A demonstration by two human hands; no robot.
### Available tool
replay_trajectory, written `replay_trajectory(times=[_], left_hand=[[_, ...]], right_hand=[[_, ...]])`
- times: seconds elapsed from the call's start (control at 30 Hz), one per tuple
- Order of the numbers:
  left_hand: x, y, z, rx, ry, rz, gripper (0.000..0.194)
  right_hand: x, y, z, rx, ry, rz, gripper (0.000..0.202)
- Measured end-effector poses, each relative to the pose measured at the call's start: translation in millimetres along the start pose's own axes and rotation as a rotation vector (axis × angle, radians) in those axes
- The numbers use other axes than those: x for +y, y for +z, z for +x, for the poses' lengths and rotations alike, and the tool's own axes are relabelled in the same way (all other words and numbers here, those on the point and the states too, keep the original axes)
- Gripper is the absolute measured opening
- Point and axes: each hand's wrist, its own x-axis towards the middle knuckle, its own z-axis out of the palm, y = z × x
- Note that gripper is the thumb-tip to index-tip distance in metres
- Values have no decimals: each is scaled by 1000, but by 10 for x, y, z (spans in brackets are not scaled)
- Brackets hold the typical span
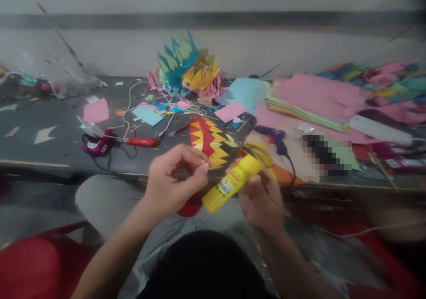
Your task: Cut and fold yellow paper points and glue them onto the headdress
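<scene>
My right hand (pixel 264 197) is wrapped round a yellow glue stick (pixel 231 183), which tilts with its upper end to the right. To its left, my left hand (pixel 178 179) has thumb and fingertips pinched together near the table's front edge; what they hold, if anything, is too small to make out. Just beyond the fingertips lies a red and yellow zigzag paper piece (pixel 209 141). A pair of yellow-handled scissors (pixel 259 155) rests partly behind the glue stick.
A glue gun (pixel 274 137) lies right of centre, its cord hanging over the edge. Farther back stand a spiky coloured paper craft (pixel 189 68) and stacked paper sheets (pixel 316 97). At left are a red-handled tool (pixel 143 142) and a purple device (pixel 100 143).
</scene>
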Motion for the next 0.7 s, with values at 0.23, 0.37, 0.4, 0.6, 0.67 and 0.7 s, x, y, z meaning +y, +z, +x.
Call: replay_trajectory(times=[0.23, 0.37, 0.4, 0.6, 0.67, 0.7], left_hand=[[-234, -206, -53, 64, -149, 286, 6], [-385, -136, -241, -241, 8, 329, 16], [-444, -104, -292, -244, 37, 340, 18], [-787, -19, -452, -38, 270, 448, 13], [-814, -32, -421, -13, 252, 414, 10], [-814, -42, -394, -12, 200, 375, 7]], right_hand=[[155, -74, -20, -18, 62, -144, 24], [297, -50, -78, -163, 89, -328, 19], [343, -38, -88, -184, 83, -350, 18], [626, 3, -101, -171, 86, -426, 16], [676, -6, -91, -165, 72, -429, 18], [685, -16, -82, -169, 57, -436, 19]])
